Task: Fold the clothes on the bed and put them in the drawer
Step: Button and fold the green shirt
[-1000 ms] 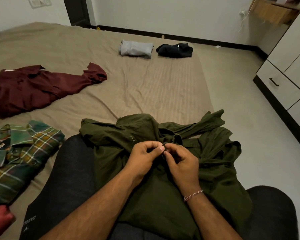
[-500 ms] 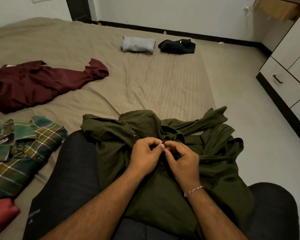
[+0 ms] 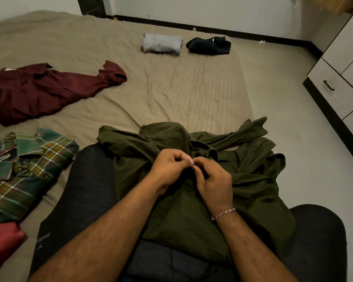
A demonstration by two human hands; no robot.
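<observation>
An olive green shirt [image 3: 183, 210] lies crumpled across my lap, one sleeve trailing off to the right. My left hand [image 3: 169, 167] and my right hand [image 3: 214, 180] meet at its front opening, fingertips together, both pinching the fabric edge at what looks like a button. A maroon shirt [image 3: 49, 90] lies spread out on the bed [image 3: 192, 94] at the left. A green plaid shirt [image 3: 22, 171] lies folded at the near left. A folded grey garment [image 3: 161, 45] and a folded black garment [image 3: 209, 45] sit side by side at the bed's far end.
A red cloth [image 3: 2, 241] shows at the bottom left corner. A white cabinet with a drawer [image 3: 334, 88] and dark handle stands on the right, across a strip of bare floor. My dark trouser legs lie under the olive shirt.
My hands stay together at the shirt front, the fingers shifting slightly. The camera has tipped down a little, so the bed's contents sit higher in view.
</observation>
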